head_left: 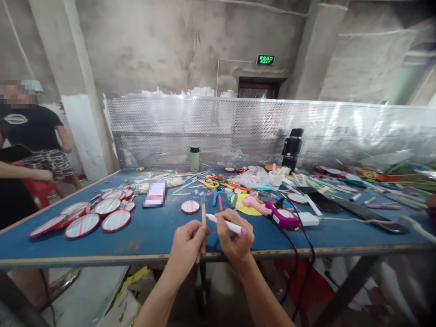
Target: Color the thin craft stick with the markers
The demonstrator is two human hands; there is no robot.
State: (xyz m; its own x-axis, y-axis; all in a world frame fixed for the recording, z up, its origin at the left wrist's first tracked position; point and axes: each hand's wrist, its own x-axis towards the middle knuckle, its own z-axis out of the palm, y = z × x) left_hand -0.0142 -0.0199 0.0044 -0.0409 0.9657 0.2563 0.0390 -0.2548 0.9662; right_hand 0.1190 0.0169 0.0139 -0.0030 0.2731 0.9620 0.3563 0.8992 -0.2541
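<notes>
Near the table's front edge, my left hand [188, 239] pinches a thin flat stick [203, 210] that stands nearly upright. My right hand [235, 236] grips a white marker [229, 225] with a pink end, its tip pointing left at the stick. Whether the tip touches the stick I cannot tell. Just beyond my left hand lies a small round mirror with a red rim [190, 207]. A blue marker [214, 200] and a pink marker [220, 203] lie behind the stick. A pink glue gun [257, 204] rests on a yellow disc [240, 206] beyond my right hand.
Several red-rimmed mirrors [82, 225] overlap at the left, near a phone [155, 194]. A green bottle [194, 159] stands at the back. A purple device [283, 215] with black cables and a dark phone [371, 215] are at the right. A person [34, 131] stands far left.
</notes>
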